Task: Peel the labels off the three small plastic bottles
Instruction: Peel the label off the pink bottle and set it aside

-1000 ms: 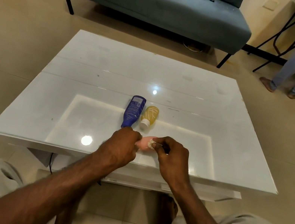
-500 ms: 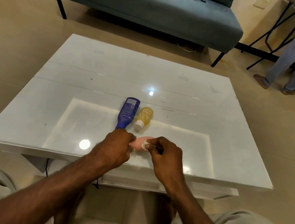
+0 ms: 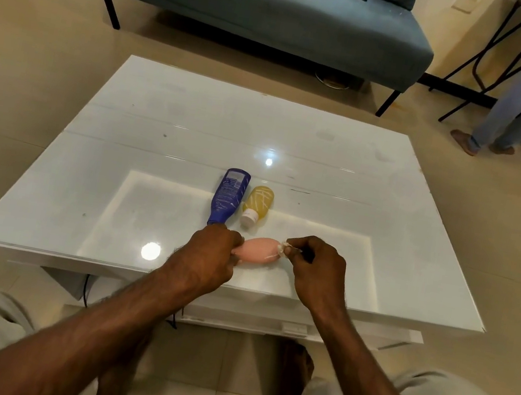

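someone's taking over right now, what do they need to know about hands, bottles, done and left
Left hand grips one end of the pink bottle, which lies on the white table.
Right hand pinches a crumpled white label at the bottle's other end.
Blue bottle and yellow bottle lie side by side just beyond, untouched.
Done: the pink bottle's visible side looks mostly bare, its label nearly off.
Left: pull that scrap free, then peel the blue bottle, which shows a printed label. The yellow one shows white streaks; check whether its label is gone.
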